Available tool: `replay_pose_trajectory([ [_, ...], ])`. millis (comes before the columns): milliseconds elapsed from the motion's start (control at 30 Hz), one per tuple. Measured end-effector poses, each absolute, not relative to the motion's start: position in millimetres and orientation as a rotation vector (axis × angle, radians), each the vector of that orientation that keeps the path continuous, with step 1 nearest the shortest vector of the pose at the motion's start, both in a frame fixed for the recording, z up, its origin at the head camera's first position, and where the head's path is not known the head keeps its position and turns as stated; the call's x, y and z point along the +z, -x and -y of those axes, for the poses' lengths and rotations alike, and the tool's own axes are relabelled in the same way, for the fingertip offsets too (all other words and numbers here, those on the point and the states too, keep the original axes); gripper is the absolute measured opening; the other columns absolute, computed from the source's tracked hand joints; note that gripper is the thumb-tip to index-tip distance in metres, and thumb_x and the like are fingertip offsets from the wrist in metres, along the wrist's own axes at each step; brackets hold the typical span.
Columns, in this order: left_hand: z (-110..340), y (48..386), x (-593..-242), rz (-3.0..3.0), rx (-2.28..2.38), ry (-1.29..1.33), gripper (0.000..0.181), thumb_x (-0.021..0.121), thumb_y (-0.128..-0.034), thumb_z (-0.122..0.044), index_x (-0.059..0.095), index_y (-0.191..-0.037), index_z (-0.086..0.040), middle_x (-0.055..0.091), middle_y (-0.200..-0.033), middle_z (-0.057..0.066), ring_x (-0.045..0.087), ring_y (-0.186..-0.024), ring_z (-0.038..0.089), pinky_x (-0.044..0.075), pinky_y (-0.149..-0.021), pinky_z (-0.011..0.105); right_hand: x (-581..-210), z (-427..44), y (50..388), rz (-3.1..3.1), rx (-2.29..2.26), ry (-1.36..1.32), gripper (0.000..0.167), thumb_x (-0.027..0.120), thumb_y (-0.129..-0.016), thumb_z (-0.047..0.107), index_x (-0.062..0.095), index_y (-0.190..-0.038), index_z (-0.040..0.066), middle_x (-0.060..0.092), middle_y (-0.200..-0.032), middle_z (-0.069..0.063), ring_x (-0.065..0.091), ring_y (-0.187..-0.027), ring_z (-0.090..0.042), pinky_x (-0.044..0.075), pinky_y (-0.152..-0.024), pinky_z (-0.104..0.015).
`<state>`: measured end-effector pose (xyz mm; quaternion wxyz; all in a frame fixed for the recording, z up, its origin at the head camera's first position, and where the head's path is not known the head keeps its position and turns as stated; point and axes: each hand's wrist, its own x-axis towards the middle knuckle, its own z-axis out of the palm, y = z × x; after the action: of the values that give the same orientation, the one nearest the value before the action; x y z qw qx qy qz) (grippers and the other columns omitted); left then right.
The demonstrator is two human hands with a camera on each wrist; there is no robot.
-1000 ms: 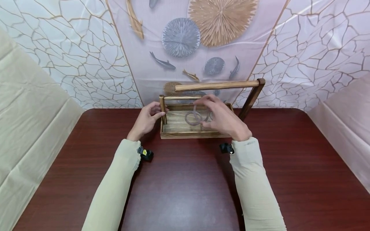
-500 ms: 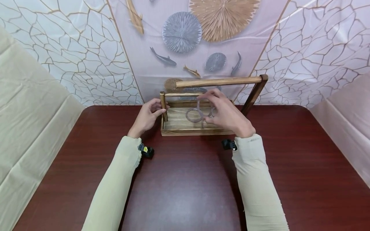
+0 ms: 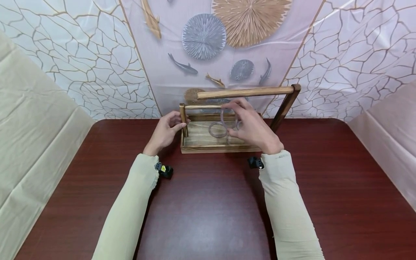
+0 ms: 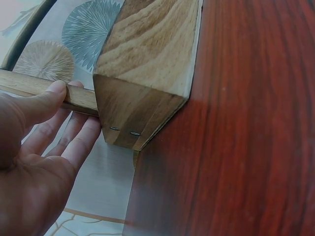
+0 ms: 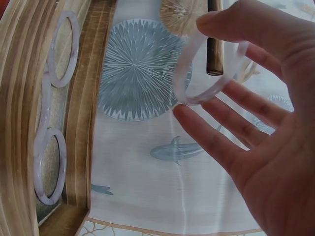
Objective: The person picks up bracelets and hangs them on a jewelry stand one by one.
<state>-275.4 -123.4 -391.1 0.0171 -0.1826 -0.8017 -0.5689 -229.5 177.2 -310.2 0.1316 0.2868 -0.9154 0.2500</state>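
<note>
My left hand (image 3: pixel 164 131) pinches the short upright post (image 4: pixel 81 101) at the left end of a wooden display stand (image 3: pixel 201 149), thumb on one side and fingers behind. My right hand (image 3: pixel 251 124) holds a translucent pale-lavender bangle (image 5: pixel 182 73) between thumb and fingertips above the stand's tray. In the right wrist view, the free end of the lower wooden rod (image 5: pixel 215 56) appears within the bangle's opening; I cannot tell whether it passes through. More bangles lie in the tray, among them one bangle (image 3: pixel 217 130) left of my right hand and another bangle (image 5: pixel 50 167).
A longer upper rod (image 3: pixel 243 92) runs above the tray from a tall slanted post (image 3: pixel 286 108) on the right. The stand sits at the back of a dark red table (image 3: pixel 208 202), close to a patterned backdrop (image 3: pixel 203 36).
My right hand and the bangle have shifted slightly right, then a touch back left. My left hand stays on the post. The head view has tilted a little.
</note>
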Motion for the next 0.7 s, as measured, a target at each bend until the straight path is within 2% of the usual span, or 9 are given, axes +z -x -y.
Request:
replay_pose_trajectory([
  [433, 123, 277, -392, 2.496, -1.747, 0.572, 0.022, 0.063, -0.1, -0.008, 0.064, -0.122, -0.004, 0.072, -0.124, 0.02, 0.069, -0.112, 0.028, 0.051, -0.096, 0.034, -319, -173, 235, 2.611, 0.787, -0.76, 0.065, 0.082, -0.083, 0.011, 0.056, -0.142, 0.02, 0.051, -0.136, -0.009, 0.055, -0.1, -0.028, 0.049, -0.081, -0.037],
  [533, 123, 277, -391, 2.494, -1.753, 0.566, 0.022, 0.063, -0.0997, -0.008, 0.065, -0.121, -0.004, 0.072, -0.123, 0.019, 0.069, -0.111, 0.028, 0.051, -0.096, 0.034, -321, -170, 237, 2.598, 0.789, -0.769, 0.064, 0.082, -0.083, 0.009, 0.056, -0.141, 0.019, 0.052, -0.136, -0.009, 0.054, -0.101, -0.028, 0.048, -0.081, -0.038],
  [700, 123, 277, -392, 2.492, -1.76, 0.566, 0.022, 0.063, -0.0998, -0.008, 0.065, -0.121, -0.005, 0.072, -0.123, 0.019, 0.068, -0.112, 0.028, 0.05, -0.097, 0.037, -323, -166, 240, 2.566, 0.802, -0.783, 0.063, 0.081, -0.083, 0.006, 0.057, -0.14, 0.017, 0.053, -0.133, -0.01, 0.052, -0.095, -0.024, 0.047, -0.078, -0.036],
])
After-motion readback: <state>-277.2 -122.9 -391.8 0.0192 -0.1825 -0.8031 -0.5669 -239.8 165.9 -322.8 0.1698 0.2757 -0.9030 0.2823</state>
